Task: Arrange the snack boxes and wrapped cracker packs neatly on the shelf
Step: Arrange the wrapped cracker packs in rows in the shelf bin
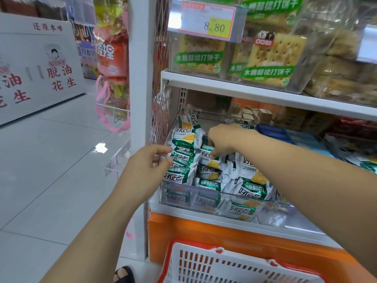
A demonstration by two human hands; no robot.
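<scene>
Down on the lower shelf (302, 225), a clear bin (169, 194) is holding heaped green-and-white cracker packs (253, 189), the left hand (149, 162) pinching the left stack's edge while the right hand (222, 140), fingers curled downward, is gripping one mid-bin.

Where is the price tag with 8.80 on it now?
In the head view, the price tag is at top centre, on the front of the clear bin of cracker boxes on the upper shelf, above the green cracker packs.
</scene>
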